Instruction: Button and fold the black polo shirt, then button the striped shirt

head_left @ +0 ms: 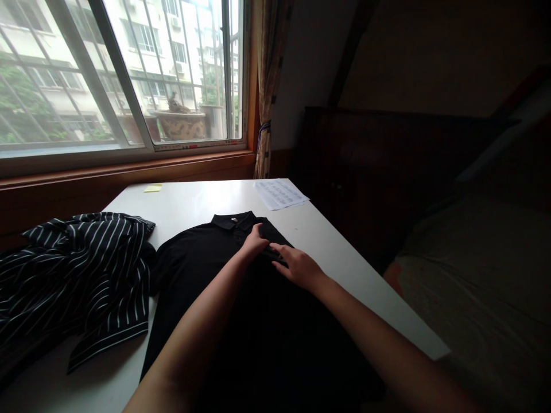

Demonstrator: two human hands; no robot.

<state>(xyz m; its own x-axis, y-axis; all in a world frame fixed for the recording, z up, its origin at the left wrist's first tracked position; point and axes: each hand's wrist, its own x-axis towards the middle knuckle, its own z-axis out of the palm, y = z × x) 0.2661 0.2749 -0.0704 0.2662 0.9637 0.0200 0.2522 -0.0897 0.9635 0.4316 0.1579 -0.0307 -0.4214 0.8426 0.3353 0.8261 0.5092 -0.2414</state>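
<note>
The black shirt (193, 258) lies lengthwise on the surface (353, 252), beneath the right grip (297, 265), loosely parted, visibly empty; whether the left grip (257, 243) (nearer the collar (224, 222)) pinches cloth, I cannot tell.

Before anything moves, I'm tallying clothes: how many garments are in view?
2 visible: a black collared shirt, spread beneath the left hand and right hand, and a striped garment, bunched at left. Others may be hidden underneath.
</note>
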